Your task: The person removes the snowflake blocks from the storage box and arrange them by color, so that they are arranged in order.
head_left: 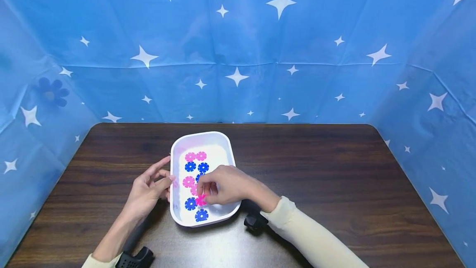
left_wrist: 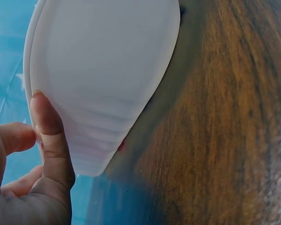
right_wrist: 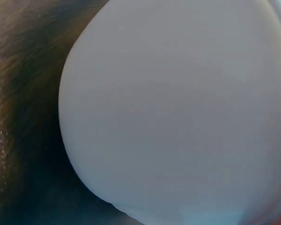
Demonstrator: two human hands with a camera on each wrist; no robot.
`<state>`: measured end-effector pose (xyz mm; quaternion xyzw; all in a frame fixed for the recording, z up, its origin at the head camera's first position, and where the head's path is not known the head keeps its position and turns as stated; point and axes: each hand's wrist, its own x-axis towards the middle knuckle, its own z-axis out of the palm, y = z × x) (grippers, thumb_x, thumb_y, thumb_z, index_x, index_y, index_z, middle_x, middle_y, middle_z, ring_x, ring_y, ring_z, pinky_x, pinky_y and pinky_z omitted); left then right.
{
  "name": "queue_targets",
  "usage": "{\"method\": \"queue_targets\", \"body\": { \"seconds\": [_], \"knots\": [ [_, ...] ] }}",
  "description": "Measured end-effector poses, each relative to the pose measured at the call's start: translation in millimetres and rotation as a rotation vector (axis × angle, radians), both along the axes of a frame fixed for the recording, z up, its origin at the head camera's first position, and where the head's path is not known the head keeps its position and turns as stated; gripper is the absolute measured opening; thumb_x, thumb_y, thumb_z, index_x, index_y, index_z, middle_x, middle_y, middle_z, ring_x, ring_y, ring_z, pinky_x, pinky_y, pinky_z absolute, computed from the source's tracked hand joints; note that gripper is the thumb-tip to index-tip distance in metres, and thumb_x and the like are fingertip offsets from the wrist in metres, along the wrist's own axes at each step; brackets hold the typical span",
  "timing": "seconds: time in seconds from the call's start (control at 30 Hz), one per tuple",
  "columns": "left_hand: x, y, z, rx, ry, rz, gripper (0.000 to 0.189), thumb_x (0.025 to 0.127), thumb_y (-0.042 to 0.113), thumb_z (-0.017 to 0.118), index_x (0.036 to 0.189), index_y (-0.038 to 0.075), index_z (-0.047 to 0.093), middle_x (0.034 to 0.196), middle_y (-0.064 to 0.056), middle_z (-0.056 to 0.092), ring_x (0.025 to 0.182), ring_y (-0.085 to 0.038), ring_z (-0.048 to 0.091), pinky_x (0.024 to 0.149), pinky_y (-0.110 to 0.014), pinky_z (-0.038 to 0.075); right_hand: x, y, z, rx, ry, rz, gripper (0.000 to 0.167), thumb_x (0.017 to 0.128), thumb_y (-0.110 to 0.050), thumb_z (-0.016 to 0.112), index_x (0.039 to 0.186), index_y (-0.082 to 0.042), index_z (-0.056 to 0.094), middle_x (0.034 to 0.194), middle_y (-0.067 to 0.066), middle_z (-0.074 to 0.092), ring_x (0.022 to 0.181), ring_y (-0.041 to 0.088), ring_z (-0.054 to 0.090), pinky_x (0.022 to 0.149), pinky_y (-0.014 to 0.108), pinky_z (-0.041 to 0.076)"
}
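Note:
A white tray with rounded corners holds several small notched plastic discs, snowflake-shaped, in pink and blue. My left hand grips the tray's left rim, its thumb against the side wall. In the left wrist view, the left hand shows up close at the wall of the tray. My right hand reaches over the right rim, fingers curled, pinching a bright pink disc between thumb and fingertips. Next to it lie a blue disc and another blue disc. The right wrist view is filled by the tray's outer wall.
Pink discs and blue discs lie in the far half of the tray. Dark brown wood-grain table surrounds the tray. Blue curtain with white stars stands behind and at both sides.

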<state>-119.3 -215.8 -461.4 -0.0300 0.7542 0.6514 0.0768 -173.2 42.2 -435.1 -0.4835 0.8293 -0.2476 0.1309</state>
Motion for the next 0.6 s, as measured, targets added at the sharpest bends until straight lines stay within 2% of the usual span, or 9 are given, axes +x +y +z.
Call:
{"method": "queue_targets", "body": {
  "seconds": [0.2,0.5,0.6],
  "knots": [
    [0.5,0.6,0.4,-0.006,-0.005,0.004,0.064,0.1,0.017,0.067,0.158,0.017,0.038,0.106,-0.006,0.061,0.069,-0.011,0.066,0.067,-0.029,0.062,4.6,9,5.5,-0.172,-0.098,-0.039,0.015,0.089,-0.008,0.071,0.102,-0.016,0.073,0.081,-0.008,0.068,0.071,-0.003,0.057,0.065,0.012,0.05],
    [1.1,-0.2,0.3,-0.007,-0.008,0.008,0.064,0.1,0.015,0.066,0.158,0.017,0.038,0.106,-0.006,0.06,0.07,-0.013,0.066,0.068,-0.03,0.062,13.7,32,12.4,-0.328,-0.112,-0.169,0.017,0.088,-0.007,0.073,0.103,-0.014,0.072,0.081,-0.005,0.069,0.07,0.0,0.056,0.061,0.025,0.058],
    [0.5,1.1,-0.4,0.003,-0.013,0.003,0.064,0.1,0.015,0.066,0.158,0.017,0.038,0.108,-0.01,0.061,0.07,-0.013,0.066,0.067,-0.03,0.062,13.6,42,12.3,-0.365,-0.111,-0.202,0.016,0.089,-0.007,0.073,0.102,-0.015,0.072,0.08,-0.005,0.068,0.07,0.0,0.057,0.061,0.025,0.057]
  ]
}}
